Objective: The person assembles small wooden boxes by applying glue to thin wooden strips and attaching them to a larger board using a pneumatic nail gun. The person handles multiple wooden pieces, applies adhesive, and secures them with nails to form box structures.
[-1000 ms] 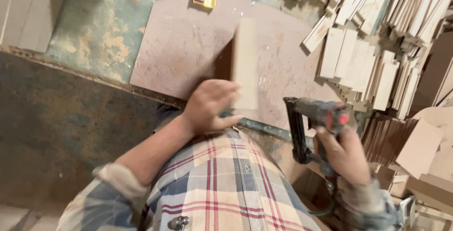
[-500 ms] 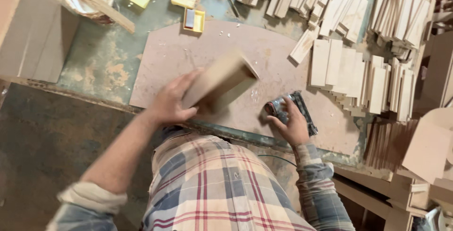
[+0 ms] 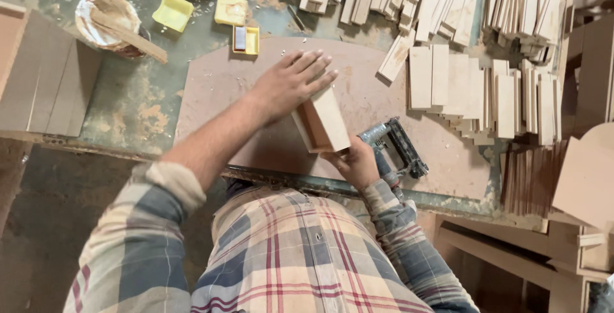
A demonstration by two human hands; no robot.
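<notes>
A small open wooden box (image 3: 322, 123) stands on its side on a brown board (image 3: 224, 82) on the workbench. My left hand (image 3: 291, 82) lies flat over the box's far side, fingers spread. My right hand (image 3: 354, 161) grips the box's near end from below. A nail gun (image 3: 395, 146) lies on the board just right of my right hand, touching or close to its wrist; nobody holds it.
Several cut wooden slats (image 3: 448, 76) lie in rows and stacks at the right and back. A glue bowl with a stick (image 3: 109, 18) and yellow trays (image 3: 231, 11) sit at the back left. Flat panels (image 3: 45, 76) lie far left. Wooden frames (image 3: 575, 223) stand at the lower right.
My right hand has put the nail gun down on the board and taken the box's near end. My left hand has laid the box down and shifted onto its far side.
</notes>
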